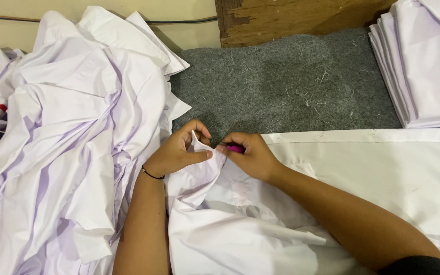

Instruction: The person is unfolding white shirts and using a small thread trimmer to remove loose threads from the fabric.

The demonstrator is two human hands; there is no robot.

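A white shirt [362,173] lies spread on the grey felt surface [291,86] in front of me. My left hand [179,150] pinches a raised fold of its fabric at the shirt's upper left corner. My right hand [250,155] is closed around a small pink tool [235,148], whose tip points at that pinched fold. The two hands almost touch. A thin black band sits on my left wrist.
A big heap of crumpled white shirts [72,137] fills the left side. A neat stack of folded white shirts [423,66] sits at the top right. A worn wooden board [281,18] stands at the back, with a cream wall and a cable behind.
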